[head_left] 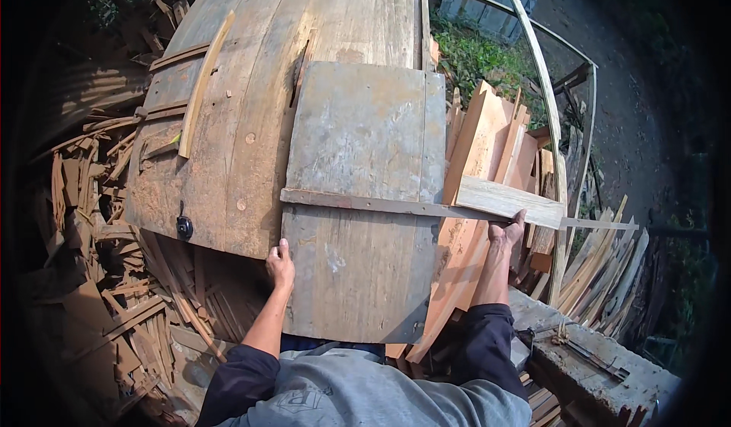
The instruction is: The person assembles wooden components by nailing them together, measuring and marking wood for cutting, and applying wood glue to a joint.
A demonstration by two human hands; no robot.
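Two hands are seen, a left hand [280,267] and a right hand [508,231]. One grey wooden panel [362,198] is counted, crossed by one batten [358,202]. One large plank platform [259,99] is seen, with one black knob [184,227]. Offcuts [114,297] are heaped beyond counting.

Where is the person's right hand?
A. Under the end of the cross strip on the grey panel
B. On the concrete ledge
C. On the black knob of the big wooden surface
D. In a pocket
A: the right hand grips the cross strip where it juts past the grey panel.
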